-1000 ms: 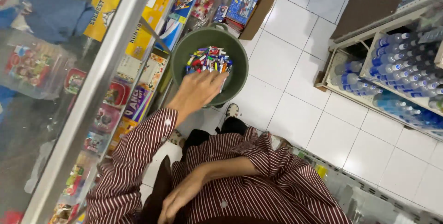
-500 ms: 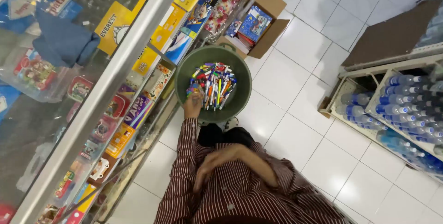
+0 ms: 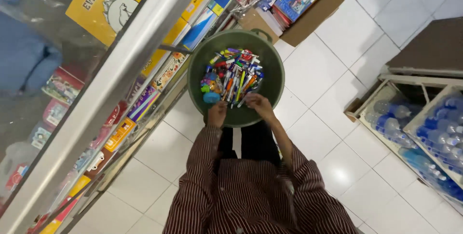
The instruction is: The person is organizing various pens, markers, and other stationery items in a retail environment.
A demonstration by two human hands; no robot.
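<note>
Head view, looking straight down, shows me both hands at the near rim of a round green tub (image 3: 270, 65). My left hand (image 3: 217, 114) rests curled over the rim just beside a small blue cap-like piece (image 3: 211, 97); I cannot tell whether that grip has anything in it. My right hand (image 3: 257, 103) reaches in over the near edge of the pile, fingers bent down onto the pens and markers (image 3: 232, 75); whether they are closed on one is too small to make out. I judge the step to be picking through the pile, and a clean pick would call for pinching a single barrel without dragging its neighbours. Most pens lie with their long axes running from the hands toward the far rim, a few askew. Outward, the tub stands on the white tiled floor (image 3: 333, 94), beside a glass-fronted display counter (image 3: 111, 84), with an open cardboard box (image 3: 308, 17) beyond and a rack of bottled water (image 3: 424, 128) to the right.
</note>
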